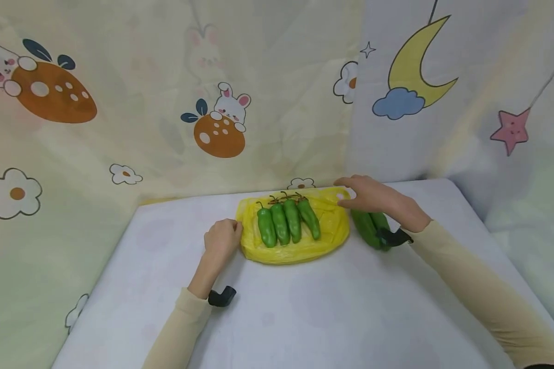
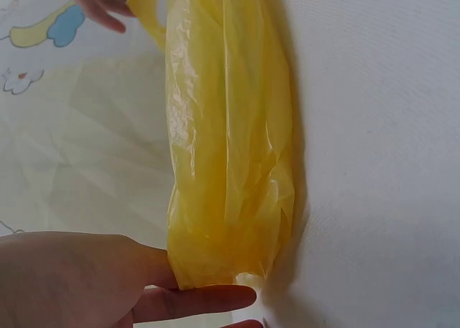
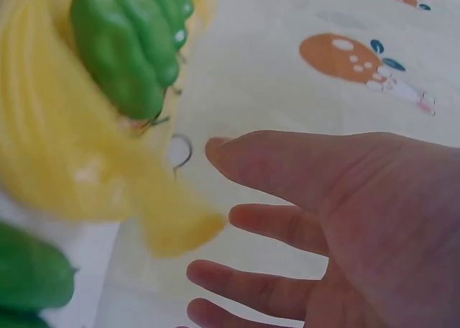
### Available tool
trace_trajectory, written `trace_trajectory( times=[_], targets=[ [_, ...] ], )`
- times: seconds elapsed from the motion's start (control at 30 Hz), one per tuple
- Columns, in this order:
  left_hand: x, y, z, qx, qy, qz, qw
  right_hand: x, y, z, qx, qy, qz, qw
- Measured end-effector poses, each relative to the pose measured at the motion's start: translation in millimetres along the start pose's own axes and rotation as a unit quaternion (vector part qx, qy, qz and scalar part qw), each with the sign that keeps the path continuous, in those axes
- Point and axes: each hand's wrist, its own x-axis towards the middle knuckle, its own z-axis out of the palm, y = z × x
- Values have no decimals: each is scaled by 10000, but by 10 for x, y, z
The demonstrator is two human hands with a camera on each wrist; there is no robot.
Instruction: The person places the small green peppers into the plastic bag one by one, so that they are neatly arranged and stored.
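A yellow plastic bag (image 1: 300, 252) lies spread on the table, with several green peppers (image 1: 279, 223) side by side on it, stems pointing to the back. At the bag's left edge my left hand (image 1: 223, 238) pinches the thin plastic between thumb and fingers, as the left wrist view shows. My right hand (image 1: 371, 195) is over the far right side, thumb and fingers spread apart. In the right wrist view, the fingertips of that hand (image 3: 388, 220) are right at the bag's handle (image 3: 180, 220), with nothing between thumb and fingers.
More green peppers (image 1: 368, 229) lie on the white table (image 1: 304, 312) to the right of the bag, partly hidden under the right wrist. Behind the table's far edge hangs a printed cloth (image 1: 281, 102) with rabbits, flowers and a moon.
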Motion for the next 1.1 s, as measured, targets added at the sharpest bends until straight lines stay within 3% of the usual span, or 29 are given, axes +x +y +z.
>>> trace_trajectory(
  times=[0.3,0.57,1.1],
  targets=[
    [-39,19,7,49,81,25,10000,-196,322,43,-278,-399,442,9978],
    [-45,24,-5,41,137,50,9999,-352,471,104,-151,-927,906,9915],
    [-58,26,-29,174,190,40,9997,-479,634,296,18,-1168,1080,9873]
  ],
)
